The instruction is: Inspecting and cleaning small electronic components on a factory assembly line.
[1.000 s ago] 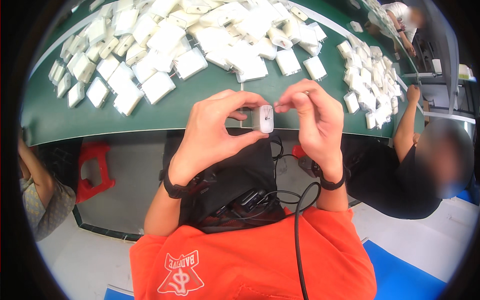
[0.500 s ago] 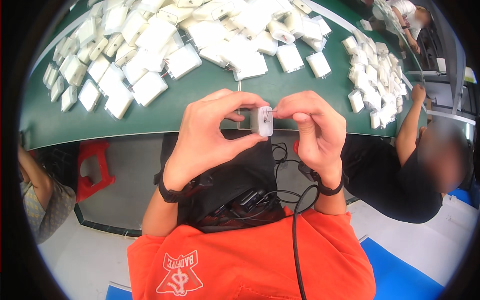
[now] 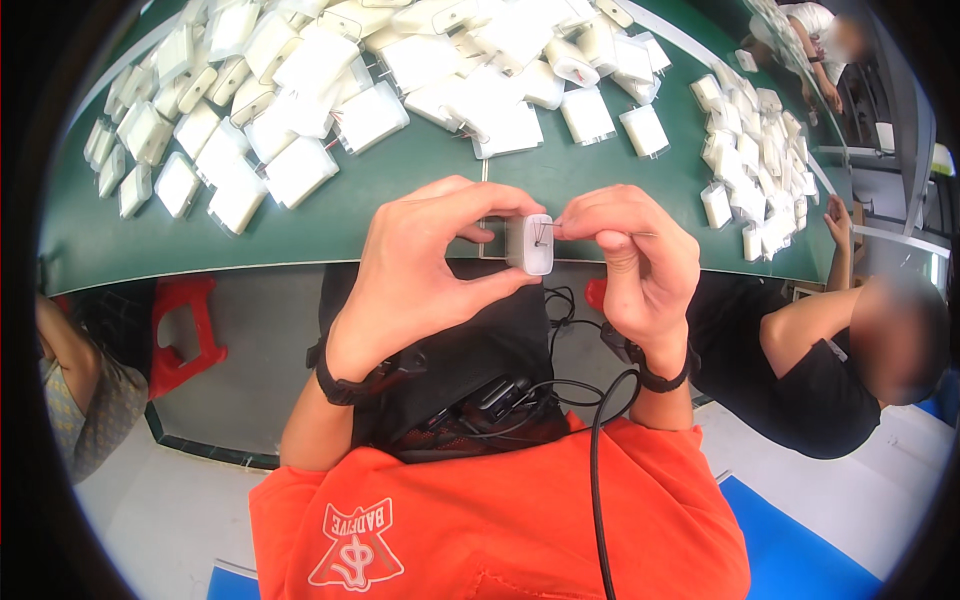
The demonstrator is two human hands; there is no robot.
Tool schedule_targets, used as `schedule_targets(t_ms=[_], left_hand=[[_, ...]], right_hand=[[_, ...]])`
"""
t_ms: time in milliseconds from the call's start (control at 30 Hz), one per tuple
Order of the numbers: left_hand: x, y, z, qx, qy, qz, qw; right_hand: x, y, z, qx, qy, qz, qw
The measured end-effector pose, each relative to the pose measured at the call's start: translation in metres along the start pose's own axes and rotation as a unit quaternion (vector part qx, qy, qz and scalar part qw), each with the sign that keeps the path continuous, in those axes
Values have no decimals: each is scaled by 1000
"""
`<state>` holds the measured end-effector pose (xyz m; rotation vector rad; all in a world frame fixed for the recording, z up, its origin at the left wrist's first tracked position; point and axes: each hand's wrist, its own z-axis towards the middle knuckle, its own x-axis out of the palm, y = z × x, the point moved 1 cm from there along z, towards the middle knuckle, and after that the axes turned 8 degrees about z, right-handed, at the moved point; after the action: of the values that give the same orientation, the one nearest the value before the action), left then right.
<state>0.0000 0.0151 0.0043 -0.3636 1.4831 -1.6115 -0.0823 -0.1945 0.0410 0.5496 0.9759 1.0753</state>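
Observation:
My left hand (image 3: pixel 415 260) is curled around a small white box-shaped piece (image 3: pixel 537 246), thumb below and index finger above. Its narrow end face is turned to the right and has rounded corners. Thin dark wires (image 3: pixel 541 232) come out of a dark spot on that face. Close beside it, my right hand (image 3: pixel 640 250) is closed in a pinch on a thin dark rod or wire (image 3: pixel 642 234), which sticks out past the fingers to the right. Whether this joins the wires on the white piece is hidden by the fingertips.
A large heap of similar white pieces (image 3: pixel 300 172) covers the far side of the green table (image 3: pixel 400 225). A smaller heap (image 3: pixel 745 160) lies at the right. People sit on both sides. A black cable (image 3: pixel 596 470) runs over my orange shirt; a red stool (image 3: pixel 205 330) stands left.
Both hands and the white piece have shifted slightly right, with the same holds. The co-worker at the right has shifted their arm and head.

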Motion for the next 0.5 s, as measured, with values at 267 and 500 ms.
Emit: schedule_targets(t_ms=[267,500], left_hand=[[0,0,0,-2,3,2,1000],[1,1,0,2,-1,1,1000]], right_hand=[[4,-5,-8,53,-71,96,991],[5,-3,-9,45,-47,54,996]])
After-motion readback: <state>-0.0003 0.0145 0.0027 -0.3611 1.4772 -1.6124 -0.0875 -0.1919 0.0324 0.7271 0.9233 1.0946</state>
